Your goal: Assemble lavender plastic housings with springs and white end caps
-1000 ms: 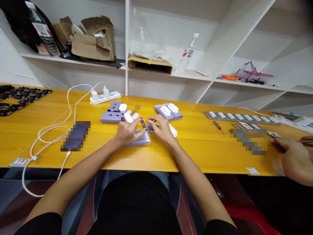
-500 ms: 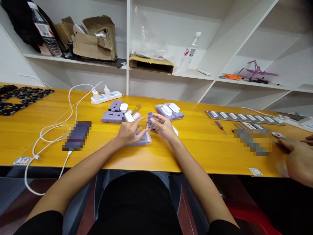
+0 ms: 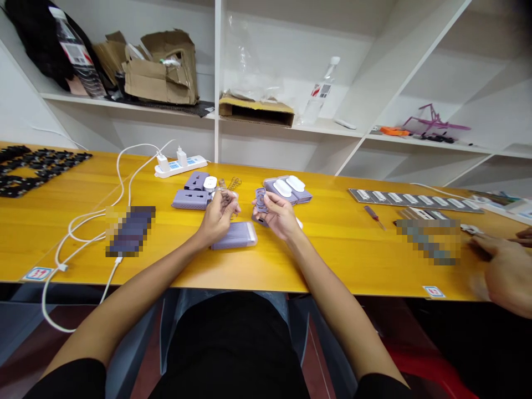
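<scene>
While right hand (image 3: 281,215) pinches purple piece (image 3: 260,198), left hand (image 3: 216,219) grips wire coil (image 3: 226,195) (partly hidden).

head camera | from wearer's head | facing forward, down | near tabletop (image 3: 332,249) | shelves (image 3: 353,83) beyond

On the white shelving (image 3: 216,66) we see a torn cardboard box (image 3: 160,80) beside a water bottle (image 3: 78,61), then a flatter carton (image 3: 256,114) near a second bottle (image 3: 321,95). Below, we find a white power strip (image 3: 173,167) bearing two plugs, and a white cable (image 3: 63,267) joined to what seems a phone (image 3: 132,231), though it is pixelated. Small black parts (image 3: 37,168) spread at far left.
</scene>
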{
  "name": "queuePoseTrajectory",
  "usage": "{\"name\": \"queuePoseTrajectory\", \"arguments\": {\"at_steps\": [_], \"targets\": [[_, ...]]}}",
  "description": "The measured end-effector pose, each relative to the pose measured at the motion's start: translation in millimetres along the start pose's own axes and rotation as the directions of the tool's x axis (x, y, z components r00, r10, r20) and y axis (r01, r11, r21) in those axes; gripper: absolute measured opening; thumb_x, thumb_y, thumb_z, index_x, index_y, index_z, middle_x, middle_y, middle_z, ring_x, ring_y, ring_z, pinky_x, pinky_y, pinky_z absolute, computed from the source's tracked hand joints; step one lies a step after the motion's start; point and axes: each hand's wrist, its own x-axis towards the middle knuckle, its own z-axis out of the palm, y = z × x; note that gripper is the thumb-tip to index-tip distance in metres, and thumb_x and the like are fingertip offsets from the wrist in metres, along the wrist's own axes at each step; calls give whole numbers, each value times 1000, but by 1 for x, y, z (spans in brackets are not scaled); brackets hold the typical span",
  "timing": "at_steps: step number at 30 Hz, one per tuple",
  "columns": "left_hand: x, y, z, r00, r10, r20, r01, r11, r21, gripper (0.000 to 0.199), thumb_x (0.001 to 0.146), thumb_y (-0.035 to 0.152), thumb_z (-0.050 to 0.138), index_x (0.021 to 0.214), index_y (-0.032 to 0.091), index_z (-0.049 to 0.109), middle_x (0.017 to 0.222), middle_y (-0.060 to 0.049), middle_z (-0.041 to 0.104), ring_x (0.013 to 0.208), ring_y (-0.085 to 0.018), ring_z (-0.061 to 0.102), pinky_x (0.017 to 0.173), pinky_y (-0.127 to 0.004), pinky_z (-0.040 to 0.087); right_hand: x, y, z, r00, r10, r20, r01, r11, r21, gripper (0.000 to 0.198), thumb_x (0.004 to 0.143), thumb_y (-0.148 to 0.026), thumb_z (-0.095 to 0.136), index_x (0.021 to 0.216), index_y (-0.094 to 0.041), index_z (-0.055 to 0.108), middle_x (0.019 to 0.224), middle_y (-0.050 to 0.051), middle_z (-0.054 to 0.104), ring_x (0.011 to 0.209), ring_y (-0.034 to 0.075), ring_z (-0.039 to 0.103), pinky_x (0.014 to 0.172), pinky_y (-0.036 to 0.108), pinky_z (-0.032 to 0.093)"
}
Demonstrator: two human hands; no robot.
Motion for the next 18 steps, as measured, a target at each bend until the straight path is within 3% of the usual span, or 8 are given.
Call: {"name": "queuePoseTrajectory", "arguments": {"at_steps": [3, 6, 11, 18], "targets": [[4, -6, 4, 998, 29, -47, -38, 979, -202, 33, 102, 41, 71, 110, 26, 43, 102, 1, 58, 97, -15, 74, 90, -33, 60, 0, 5, 2, 999, 41, 2, -41, 999, 5, 37, 81, -42, 93, 103, -20, 74, 94, 4, 75, 76, 17, 71, 71, 31, 58], [6, -7, 6, 996, 67, -63, -80, 966, -244, 37, 99, 35, 77, 105, 26, 41, 106, 2, 55, 104, -15, 75, 102, -38, 60, 0, 11, 8, 995, 78, 60, -80, 996, 38, 32, 84, -36, 89, 104, -18, 71, 92, 4, 73, 76, 16, 69, 71, 32, 57], [2, -1, 6, 995, 93, -34, -98, 979, -180, 38, 98, 34, 78, 102, 25, 42, 112, -1, 55, 108, -18, 75, 100, -40, 64, -2, 16, 19, 983, 110, 150, -126, 987, 99, 33, 83, -29, 87, 104, -20, 63, 81, -2, 64, 61, 12, 55, 58, 27, 46], [-1, 1, 3, 983, 183, -13, -184, 983, -30, 41, 94, 31, 83, 96, 23, 43, 112, -3, 56, 113, -22, 77, 101, -42, 64, -11, 12, 26, 955, 197, 220, -200, 980, -7, 47, 86, -58, 88, 92, -21, 58, 62, -11, 38, 48, 6, 29, 46, 20, 24]]}}
